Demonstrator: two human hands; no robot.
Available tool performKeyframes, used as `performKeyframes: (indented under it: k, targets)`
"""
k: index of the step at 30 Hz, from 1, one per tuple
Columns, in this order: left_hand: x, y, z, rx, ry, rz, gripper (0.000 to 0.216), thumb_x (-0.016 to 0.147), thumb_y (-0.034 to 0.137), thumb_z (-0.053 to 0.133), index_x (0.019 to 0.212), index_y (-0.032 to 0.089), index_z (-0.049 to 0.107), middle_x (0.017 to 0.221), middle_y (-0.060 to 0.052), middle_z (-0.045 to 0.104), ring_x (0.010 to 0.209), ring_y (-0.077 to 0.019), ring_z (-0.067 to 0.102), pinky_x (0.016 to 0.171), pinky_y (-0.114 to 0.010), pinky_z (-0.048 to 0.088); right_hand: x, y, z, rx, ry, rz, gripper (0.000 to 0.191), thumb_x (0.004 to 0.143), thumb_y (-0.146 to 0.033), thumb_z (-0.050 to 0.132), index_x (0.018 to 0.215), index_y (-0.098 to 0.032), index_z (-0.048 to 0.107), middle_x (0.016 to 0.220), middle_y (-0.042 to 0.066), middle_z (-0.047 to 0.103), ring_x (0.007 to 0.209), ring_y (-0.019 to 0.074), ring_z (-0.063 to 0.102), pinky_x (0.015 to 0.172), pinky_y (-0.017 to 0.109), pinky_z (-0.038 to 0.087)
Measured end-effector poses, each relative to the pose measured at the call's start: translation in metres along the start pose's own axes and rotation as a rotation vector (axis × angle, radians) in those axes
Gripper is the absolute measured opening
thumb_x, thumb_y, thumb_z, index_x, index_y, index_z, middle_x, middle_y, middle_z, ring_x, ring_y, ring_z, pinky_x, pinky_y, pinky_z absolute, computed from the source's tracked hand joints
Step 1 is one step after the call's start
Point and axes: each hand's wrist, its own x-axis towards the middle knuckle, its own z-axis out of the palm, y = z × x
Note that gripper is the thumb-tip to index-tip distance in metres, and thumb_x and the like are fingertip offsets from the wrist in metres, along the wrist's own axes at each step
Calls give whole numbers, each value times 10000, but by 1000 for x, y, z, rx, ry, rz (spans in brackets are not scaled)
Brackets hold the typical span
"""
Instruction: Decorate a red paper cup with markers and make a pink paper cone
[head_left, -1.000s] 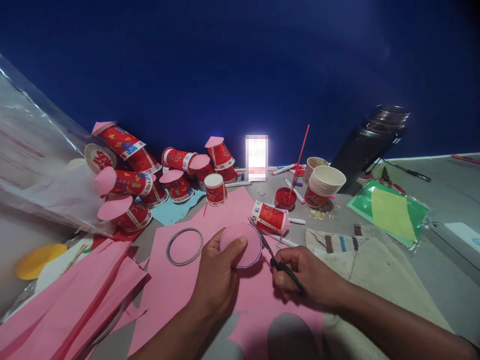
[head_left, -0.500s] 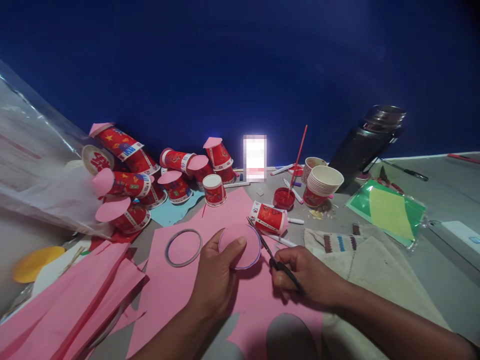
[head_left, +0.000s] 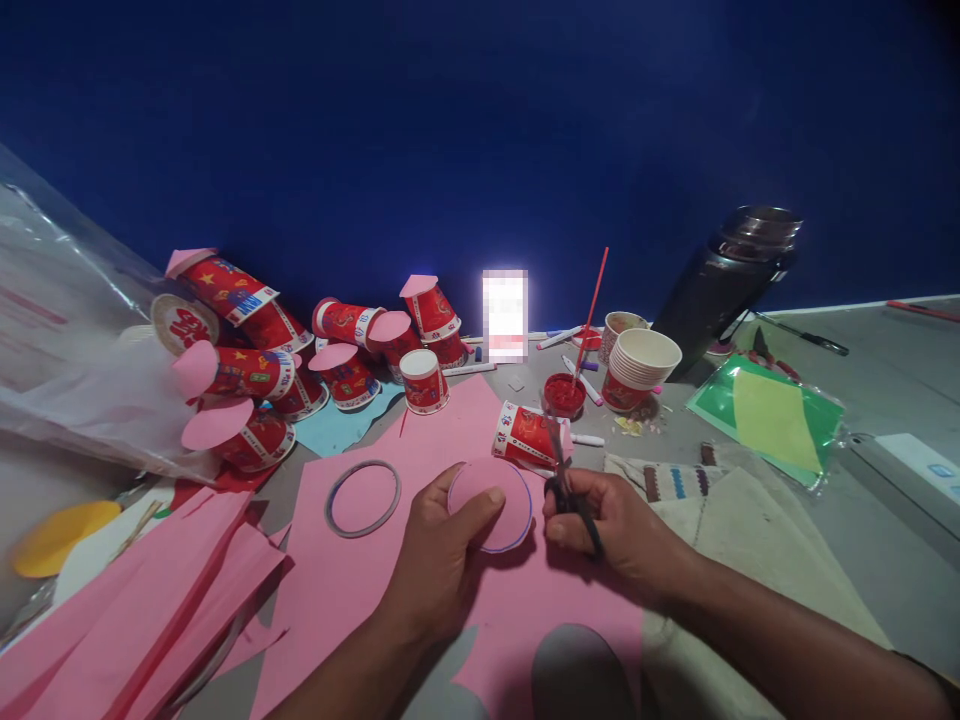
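Note:
My left hand (head_left: 435, 560) pinches a round pink paper disc (head_left: 496, 500) with a blue pen line along its edge, thumb on top. My right hand (head_left: 611, 530) grips black-handled scissors (head_left: 562, 470), blades pointing up and away beside the disc's right edge. Both hands hover over a large pink paper sheet (head_left: 375, 580) with a round hole cut near its front edge. A red printed paper cup (head_left: 525, 437) lies on its side just behind the scissors. A ring (head_left: 363, 497) rests on the pink sheet left of the disc.
Several red cups capped with pink discs (head_left: 255, 370) are piled at the back left, by a clear plastic bag (head_left: 67, 330). A stack of cups (head_left: 641, 370), a red paint pot with a brush (head_left: 565, 393), markers, a dark flask (head_left: 724, 285), green and yellow sheets (head_left: 769, 420) and a cloth (head_left: 720, 520) lie to the right.
The scissors have swung from pointing left at the disc's edge to pointing upward, and my right hand has closed in toward the disc. My left hand has shifted the disc slightly right.

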Motion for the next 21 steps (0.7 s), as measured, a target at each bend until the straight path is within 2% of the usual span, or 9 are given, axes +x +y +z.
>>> performKeyframes:
  k: [2,4,7,10,15,21]
  targets:
    - [1,-3,-2,128,-28,-27,248,735,278,859,900,136,738,781,-62,740,670,-177,662,663,-297,558,0,-4,-1,21,81,-66,491,604,-436,962,897,-177,666,733,-24,660,617,109,573,545,213,444]
    - [1,-7,-5,271,-46,-21,235,726,293,857,843,131,734,750,-49,715,640,-158,622,618,-265,522,-1,-8,-1,2,105,-106,489,596,-381,966,933,-179,676,791,-23,662,662,106,567,585,214,462]
    - [-1,-12,-6,378,-97,3,235,775,335,830,869,136,749,762,-44,704,654,-162,617,607,-255,501,-3,-11,-1,-80,89,-83,429,621,-369,938,882,-180,654,699,-52,599,588,85,489,523,205,397]
    - [-2,-13,-4,326,-144,-13,258,816,366,809,944,147,764,790,-50,719,680,-179,636,629,-273,517,-3,-13,0,-103,104,-69,421,634,-403,912,846,-187,619,652,-65,563,544,77,447,490,204,355]
    - [-1,-13,-2,229,-136,-14,260,759,340,866,904,148,768,803,-55,740,720,-191,650,689,-293,542,-3,-16,2,-77,124,-66,445,603,-425,910,818,-193,597,627,-72,535,530,74,416,478,204,343]
    - [-1,-16,-4,185,-121,-29,252,769,327,879,934,177,764,725,-20,727,745,-201,688,733,-296,549,-4,-17,3,-88,121,-70,414,612,-398,902,821,-192,609,626,-66,549,530,81,432,476,204,349]
